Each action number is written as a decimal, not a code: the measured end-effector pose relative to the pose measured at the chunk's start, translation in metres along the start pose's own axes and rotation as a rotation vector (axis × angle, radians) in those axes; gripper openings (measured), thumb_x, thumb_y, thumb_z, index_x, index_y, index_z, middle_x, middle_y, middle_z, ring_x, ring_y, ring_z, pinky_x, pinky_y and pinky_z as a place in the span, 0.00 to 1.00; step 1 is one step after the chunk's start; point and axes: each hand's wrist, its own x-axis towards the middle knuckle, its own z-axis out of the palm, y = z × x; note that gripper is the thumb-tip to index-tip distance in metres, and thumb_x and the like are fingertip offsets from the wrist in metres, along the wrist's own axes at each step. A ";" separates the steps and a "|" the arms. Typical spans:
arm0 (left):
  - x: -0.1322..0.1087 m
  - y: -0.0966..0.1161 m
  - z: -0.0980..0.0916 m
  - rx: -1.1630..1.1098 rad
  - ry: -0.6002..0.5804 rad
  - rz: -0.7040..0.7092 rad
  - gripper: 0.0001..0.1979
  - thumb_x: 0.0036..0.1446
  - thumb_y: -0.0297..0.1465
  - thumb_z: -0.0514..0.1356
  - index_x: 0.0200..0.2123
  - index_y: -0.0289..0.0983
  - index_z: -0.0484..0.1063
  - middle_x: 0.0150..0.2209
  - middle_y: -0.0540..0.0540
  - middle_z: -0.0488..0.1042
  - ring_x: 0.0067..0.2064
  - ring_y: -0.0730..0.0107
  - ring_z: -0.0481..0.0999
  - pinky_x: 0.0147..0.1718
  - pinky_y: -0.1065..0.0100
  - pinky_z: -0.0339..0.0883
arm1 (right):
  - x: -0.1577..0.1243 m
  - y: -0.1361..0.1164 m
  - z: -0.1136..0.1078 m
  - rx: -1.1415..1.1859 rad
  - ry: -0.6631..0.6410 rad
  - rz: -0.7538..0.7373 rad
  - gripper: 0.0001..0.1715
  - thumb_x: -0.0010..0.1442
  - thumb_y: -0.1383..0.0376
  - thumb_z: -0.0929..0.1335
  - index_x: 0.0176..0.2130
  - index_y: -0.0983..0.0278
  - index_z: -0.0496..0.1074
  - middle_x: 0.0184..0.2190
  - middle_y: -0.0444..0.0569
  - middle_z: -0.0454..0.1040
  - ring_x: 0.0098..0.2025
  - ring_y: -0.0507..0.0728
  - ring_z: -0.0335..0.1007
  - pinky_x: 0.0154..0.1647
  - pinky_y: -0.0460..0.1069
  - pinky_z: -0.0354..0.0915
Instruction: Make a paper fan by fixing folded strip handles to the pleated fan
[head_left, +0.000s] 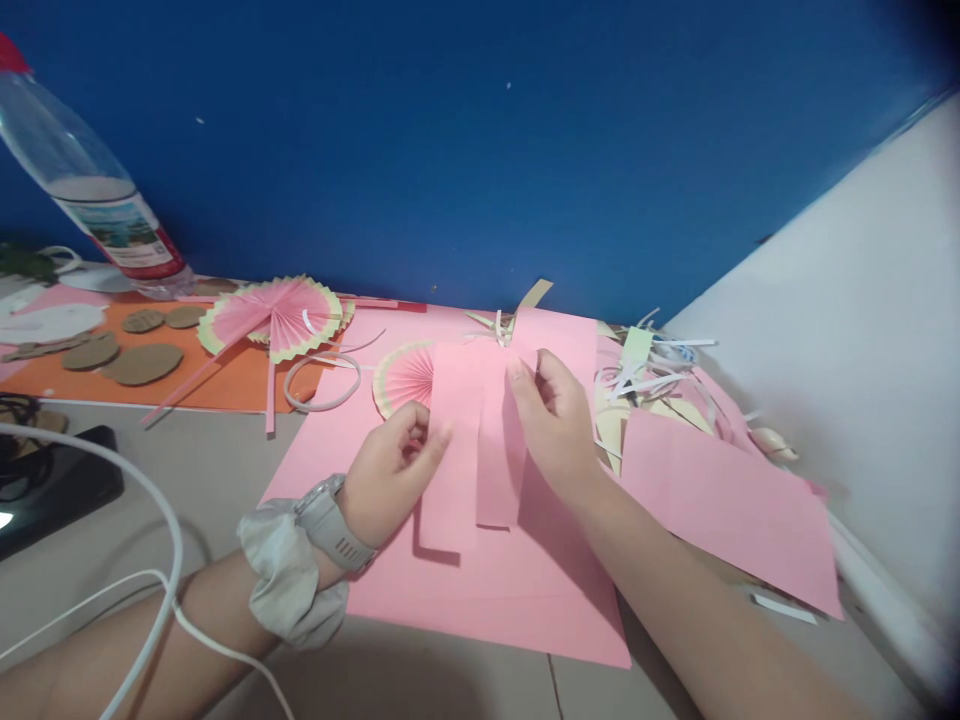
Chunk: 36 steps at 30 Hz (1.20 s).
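My left hand pinches the left edge of a pink paper strip between thumb and fingers. A second pink paper strip hangs beside it, gripped near its top right by my right hand. Near the top the two strips meet or overlap; whether they are joined there I cannot tell. Both are held above a large pink sheet that lies on the floor. Behind my left hand, a pleated pink paper fan with a yellow-green rim is partly hidden by the strip.
Folded fans with pink sticks lie on orange paper near brown cardboard ovals. A plastic bottle leans by the blue wall. Paper scraps and a pink sheet lie right. A white cable crosses my left forearm.
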 end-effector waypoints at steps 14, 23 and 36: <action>-0.010 0.007 0.005 0.288 -0.513 0.063 0.12 0.56 0.40 0.58 0.29 0.38 0.64 0.20 0.56 0.60 0.23 0.75 0.60 0.24 0.73 0.51 | 0.021 0.026 -0.014 -0.135 -0.412 0.113 0.17 0.61 0.57 0.60 0.26 0.62 0.52 0.24 0.40 0.48 0.25 0.50 0.47 0.26 0.46 0.47; -0.012 0.001 0.009 0.511 -0.382 0.153 0.13 0.62 0.37 0.49 0.28 0.38 0.63 0.22 0.53 0.62 0.25 0.71 0.62 0.26 0.68 0.49 | 0.007 0.024 -0.001 -0.209 -0.487 0.103 0.13 0.59 0.60 0.62 0.26 0.63 0.56 0.22 0.39 0.54 0.24 0.50 0.49 0.26 0.46 0.47; -0.010 0.000 0.011 0.505 -0.387 0.136 0.13 0.62 0.37 0.49 0.26 0.39 0.63 0.20 0.53 0.61 0.23 0.71 0.60 0.24 0.68 0.47 | 0.013 0.019 0.010 -0.519 -0.474 -0.075 0.13 0.60 0.60 0.63 0.27 0.61 0.55 0.20 0.40 0.61 0.21 0.51 0.53 0.23 0.46 0.44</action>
